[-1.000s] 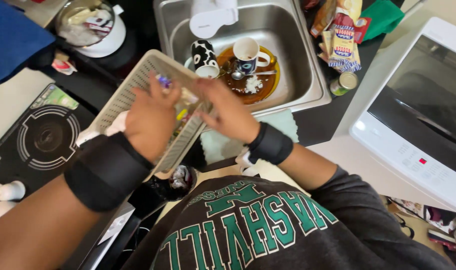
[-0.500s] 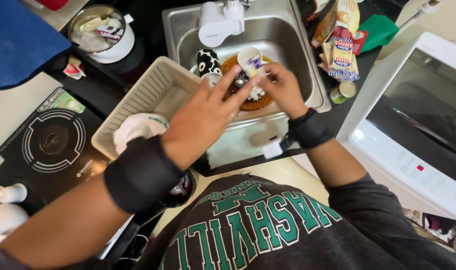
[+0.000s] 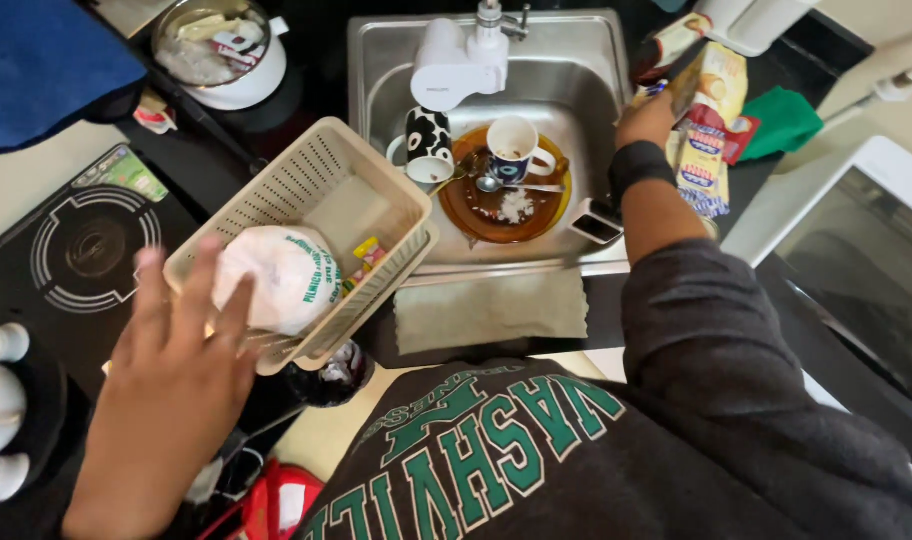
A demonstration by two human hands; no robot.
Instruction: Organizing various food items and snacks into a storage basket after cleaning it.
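I'm spreading my left hand [image 3: 181,375] wide over the white wrapped bundle [image 3: 271,278] at the basket's [image 3: 321,175] near corner; my right hand [image 3: 648,118] is gripping yellow packets [image 3: 711,120] by the sink's [image 3: 586,70] right edge.

Brushed steel sink [image 3: 586,95], perforated matt plastic basket [image 3: 316,185], glossy ceramic mug [image 3: 514,150], soft cloth mat [image 3: 491,310]

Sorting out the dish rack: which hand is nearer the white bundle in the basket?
Left. The left hand reaches over the white bundle in the basket; the right hand is far off, by the snack packets.
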